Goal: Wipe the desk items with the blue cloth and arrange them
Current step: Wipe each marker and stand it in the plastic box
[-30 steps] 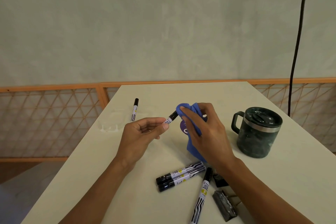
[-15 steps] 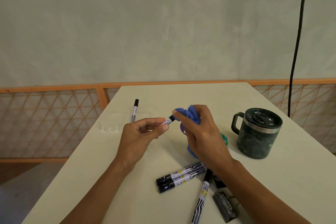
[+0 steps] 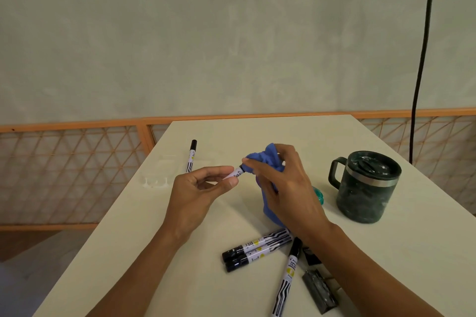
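Observation:
My left hand (image 3: pixel 198 195) pinches a white marker (image 3: pixel 235 174) with a black cap above the middle of the white desk (image 3: pixel 164 275). My right hand (image 3: pixel 286 188) grips the bunched blue cloth (image 3: pixel 262 159) and presses it around the marker's capped end. Two markers (image 3: pixel 253 248) lie side by side near the front. A third marker (image 3: pixel 288 275) lies beside them. One more marker (image 3: pixel 191 156) rests apart at the far left. A dark green lidded mug (image 3: pixel 367 185) stands on the right.
A dark metal binder clip (image 3: pixel 320 291) lies by my right forearm, with a black piece (image 3: pixel 310 257) above it. A small green object (image 3: pixel 319 194) peeks out behind my right hand. An orange lattice fence (image 3: pixel 69 175) runs behind the desk, and a black cable (image 3: pixel 422 59) hangs at right.
My right hand has worked the cloth further over the marker's cap, hiding more of it. The left hand has barely moved, and the green object has come into view.

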